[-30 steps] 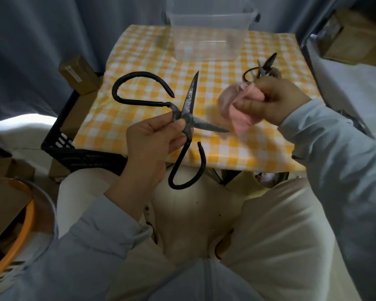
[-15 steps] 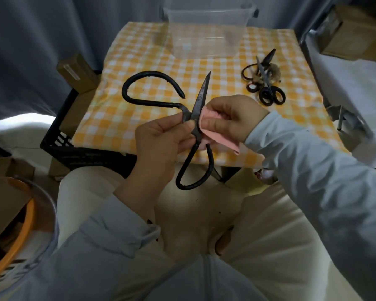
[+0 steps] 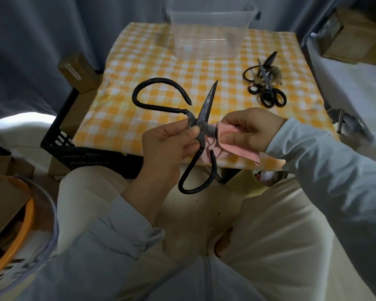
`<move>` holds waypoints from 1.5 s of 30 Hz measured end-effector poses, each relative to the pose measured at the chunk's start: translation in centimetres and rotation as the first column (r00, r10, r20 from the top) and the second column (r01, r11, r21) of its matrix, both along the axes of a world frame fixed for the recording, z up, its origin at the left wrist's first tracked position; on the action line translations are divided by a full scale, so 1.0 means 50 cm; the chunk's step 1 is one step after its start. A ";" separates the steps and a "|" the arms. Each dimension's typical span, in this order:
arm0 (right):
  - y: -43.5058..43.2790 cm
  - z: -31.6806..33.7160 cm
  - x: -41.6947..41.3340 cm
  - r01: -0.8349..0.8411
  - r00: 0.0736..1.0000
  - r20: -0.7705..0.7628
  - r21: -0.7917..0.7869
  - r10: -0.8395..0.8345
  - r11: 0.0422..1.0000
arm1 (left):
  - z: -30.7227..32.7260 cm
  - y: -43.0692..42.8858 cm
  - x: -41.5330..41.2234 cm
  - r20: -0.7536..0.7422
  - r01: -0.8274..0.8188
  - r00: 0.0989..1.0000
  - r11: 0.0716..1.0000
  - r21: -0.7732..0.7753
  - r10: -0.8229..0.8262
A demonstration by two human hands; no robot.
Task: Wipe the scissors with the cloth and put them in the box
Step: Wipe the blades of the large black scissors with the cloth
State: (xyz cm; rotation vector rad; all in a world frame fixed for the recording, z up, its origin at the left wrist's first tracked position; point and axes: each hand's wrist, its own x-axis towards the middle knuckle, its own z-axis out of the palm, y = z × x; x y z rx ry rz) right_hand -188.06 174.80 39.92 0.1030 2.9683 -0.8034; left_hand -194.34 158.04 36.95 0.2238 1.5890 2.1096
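Observation:
Large black iron scissors [image 3: 205, 105] with wide loop handles hang spread apart above the table's near edge. My left hand [image 3: 167, 144] pinches them at the pivot. My right hand [image 3: 251, 129] grips a pink cloth [image 3: 232, 148] wrapped around the right blade, which is hidden inside the cloth. The other blade points up and away. A clear plastic box [image 3: 208, 33] stands at the far edge of the table.
A yellow-and-white checked tablecloth [image 3: 139, 68] covers the table. Several smaller black scissors [image 3: 267, 83] lie in a pile at the right. A black crate [image 3: 74, 146] and cardboard boxes [image 3: 76, 71] sit to the left; an orange-rimmed container [image 3: 26, 213] is at lower left.
My right hand brought the pink cloth from the right onto the scissors' right blade and now holds it around that blade. The pile of smaller scissors came into view.

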 end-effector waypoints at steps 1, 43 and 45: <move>0.003 0.000 0.003 0.000 1.000 -0.011 -0.022 0.000 1.000 | 0.002 0.000 0.000 -0.014 0.005 1.000 1.000 -0.003 -0.005; -0.047 0.000 -0.040 0.229 0.952 0.028 -0.728 -0.306 0.646 | 0.007 0.005 0.012 -0.170 -0.021 0.985 0.997 -0.070 0.008; -0.052 0.003 -0.037 0.220 0.948 -0.021 -0.677 -0.316 0.703 | 0.002 0.006 0.015 -0.168 -0.030 0.986 0.997 -0.068 0.018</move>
